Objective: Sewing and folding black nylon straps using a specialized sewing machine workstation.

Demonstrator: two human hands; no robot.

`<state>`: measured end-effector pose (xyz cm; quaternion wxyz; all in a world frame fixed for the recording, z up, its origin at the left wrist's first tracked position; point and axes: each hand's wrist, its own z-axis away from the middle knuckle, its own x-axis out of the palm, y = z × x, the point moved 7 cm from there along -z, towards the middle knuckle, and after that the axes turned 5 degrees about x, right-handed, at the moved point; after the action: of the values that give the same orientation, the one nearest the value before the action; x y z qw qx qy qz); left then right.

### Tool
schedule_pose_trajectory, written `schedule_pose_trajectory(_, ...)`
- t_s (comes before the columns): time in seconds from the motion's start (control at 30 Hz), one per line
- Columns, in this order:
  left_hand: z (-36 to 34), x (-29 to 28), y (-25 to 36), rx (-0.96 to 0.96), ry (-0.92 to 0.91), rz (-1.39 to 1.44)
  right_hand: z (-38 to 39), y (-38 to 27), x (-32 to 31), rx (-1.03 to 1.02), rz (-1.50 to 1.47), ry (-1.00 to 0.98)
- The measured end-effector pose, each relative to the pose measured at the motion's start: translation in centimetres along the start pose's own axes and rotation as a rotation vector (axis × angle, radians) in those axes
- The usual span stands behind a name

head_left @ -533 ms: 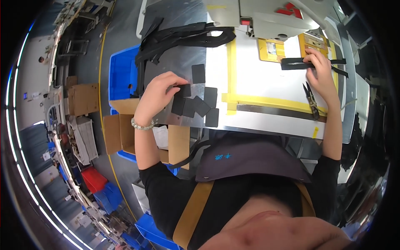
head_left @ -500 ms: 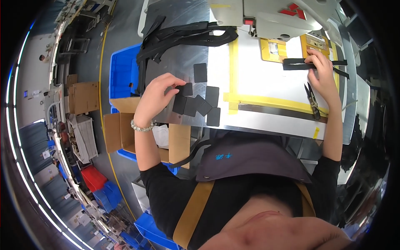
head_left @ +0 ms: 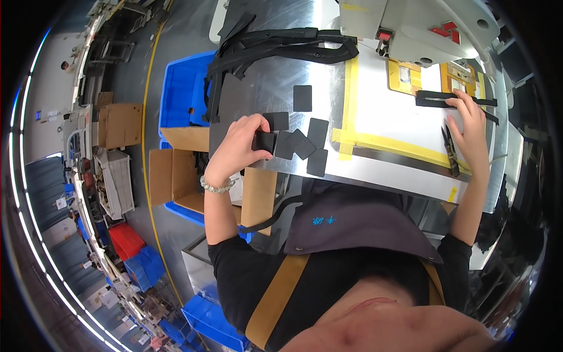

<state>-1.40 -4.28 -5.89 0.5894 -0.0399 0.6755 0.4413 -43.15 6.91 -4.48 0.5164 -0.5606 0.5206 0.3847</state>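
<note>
On the metal tabletop, my left hand (head_left: 239,145) is spread around a dark square patch (head_left: 265,141), thumb and fingertips apart at its edges. Touching its fingertips is another black patch (head_left: 279,121). Several more lie to the right, among them a tilted patch (head_left: 304,147) overlapping its neighbours and a separate patch (head_left: 302,98) farther back. Over at the right, my right hand (head_left: 467,120) has its fingers curled over a black strap (head_left: 431,98), the thumb held lower. Below that strap, dark snips (head_left: 450,151) lie beside the hand.
A pale sewing machine head (head_left: 419,26) overhangs the back right, with yellow plates (head_left: 404,76) beneath. Long black straps (head_left: 275,48) are heaped at the back left. Left of the table stand a blue bin (head_left: 182,97) and an open cardboard box (head_left: 186,179). Yellow tape (head_left: 399,145) borders the white sheet.
My left hand has let go of the patch it pinched, which now lies by its fingertips. Its thumb and fingers have opened around a nearer patch. The whole view has shifted slightly.
</note>
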Motion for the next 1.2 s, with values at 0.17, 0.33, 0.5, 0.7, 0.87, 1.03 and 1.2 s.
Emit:
schedule_pose_trajectory(0.17, 0.4, -3.3, 1.5, 0.112, 0.084, 0.066, 1.0, -2.6, -1.8, 0.021, -0.025, 0.029)
schedule_pose_trajectory(0.33, 1.0, -4.4, 10.1, 0.470, 0.782, -0.252, 3.1, -9.9, 0.3, -0.012, -0.925, -0.232)
schedule_pose_trajectory(0.5, -0.5, 2.5, 16.2, 0.840, 0.786, -0.528, 4.5, -16.3, 5.0, 0.264, -1.757, -0.591)
schedule_pose_trajectory(0.7, -1.7, 5.0, 17.1, 0.903, 0.665, -0.459, 4.9, -15.3, 6.7, 0.390, -1.901, -0.567)
schedule_pose_trajectory(0.87, -2.4, 5.4, 16.4, 0.878, 0.611, -0.323, 5.0, -15.4, 7.8, 0.516, -2.158, -0.691)
schedule_pose_trajectory(1.03, -2.9, 5.1, 16.2, 0.878, 0.630, -0.267, 4.6, -14.4, 7.5, 0.431, -2.004, -0.625)
schedule_pose_trajectory(1.2, -5.2, 4.1, 14.6, 0.669, 0.400, 0.042, 3.8, -12.9, 6.0, 0.346, -1.774, -0.507)
